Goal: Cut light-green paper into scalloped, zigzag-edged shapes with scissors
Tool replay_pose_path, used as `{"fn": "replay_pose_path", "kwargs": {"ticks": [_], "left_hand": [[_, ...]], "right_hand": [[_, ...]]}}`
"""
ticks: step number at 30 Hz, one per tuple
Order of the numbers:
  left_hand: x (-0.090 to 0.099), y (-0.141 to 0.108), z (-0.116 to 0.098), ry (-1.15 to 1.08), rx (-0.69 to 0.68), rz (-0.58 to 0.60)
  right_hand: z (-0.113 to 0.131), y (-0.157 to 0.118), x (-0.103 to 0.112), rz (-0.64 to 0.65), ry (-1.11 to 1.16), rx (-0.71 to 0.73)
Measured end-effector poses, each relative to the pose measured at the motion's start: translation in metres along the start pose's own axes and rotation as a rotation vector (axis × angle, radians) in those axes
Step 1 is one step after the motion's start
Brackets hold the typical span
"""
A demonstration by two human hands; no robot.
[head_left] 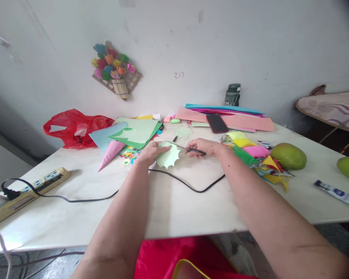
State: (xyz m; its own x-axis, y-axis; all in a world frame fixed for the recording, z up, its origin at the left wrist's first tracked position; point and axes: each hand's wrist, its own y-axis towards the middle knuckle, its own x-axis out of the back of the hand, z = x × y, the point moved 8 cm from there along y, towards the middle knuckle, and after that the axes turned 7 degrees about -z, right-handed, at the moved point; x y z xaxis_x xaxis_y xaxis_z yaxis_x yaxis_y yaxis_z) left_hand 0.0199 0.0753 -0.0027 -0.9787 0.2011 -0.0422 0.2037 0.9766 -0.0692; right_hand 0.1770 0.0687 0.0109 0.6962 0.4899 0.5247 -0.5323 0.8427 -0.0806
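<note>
Between the fingers of my left hand (150, 152) is a light green paper cutout (168, 157) with a scalloped, pointed edge. My right hand (199, 148) grips a pair of scissors (198, 151) by its dark handles, the blades reaching left to the cutout's upper edge. Whether the blades are closed on the paper I cannot tell. Just beyond my hands, another pale green scalloped piece (184, 132) lies on the white table (189, 213). A black cord (189, 188) runs beneath my wrists, and small colourful paper scraps (130, 154) lie left of my left hand.
Green sheets (136, 130), a pink paper cone (111, 153) and a red plastic bag (72, 130) are on the left, with a power strip (43, 186) nearer. Coloured paper (247, 122) bears a phone (217, 123) at the back. Right are clay packets (254, 151), a green mango (289, 156) and a tube (337, 192).
</note>
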Motion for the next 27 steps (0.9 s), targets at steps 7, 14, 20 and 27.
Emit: {"fn": "replay_pose_path", "kwargs": {"ticks": [7, 14, 20, 27], "left_hand": [[-0.0022, -0.0009, 0.0036, -0.034, 0.045, 0.013], [-0.0017, 0.0005, 0.0051, -0.027, 0.030, 0.007], [-0.0041, 0.0013, 0.0048, -0.048, 0.016, 0.015], [-0.0073, 0.0008, 0.0029, -0.084, 0.001, 0.017]], "right_hand": [[-0.0041, 0.0017, -0.0014, -0.011, 0.050, -0.006], [0.0007, -0.0006, -0.0064, -0.002, 0.121, -0.041], [0.0009, 0.0013, -0.0054, -0.008, 0.117, -0.012], [0.0004, 0.0016, -0.0043, -0.026, 0.150, -0.039]]}}
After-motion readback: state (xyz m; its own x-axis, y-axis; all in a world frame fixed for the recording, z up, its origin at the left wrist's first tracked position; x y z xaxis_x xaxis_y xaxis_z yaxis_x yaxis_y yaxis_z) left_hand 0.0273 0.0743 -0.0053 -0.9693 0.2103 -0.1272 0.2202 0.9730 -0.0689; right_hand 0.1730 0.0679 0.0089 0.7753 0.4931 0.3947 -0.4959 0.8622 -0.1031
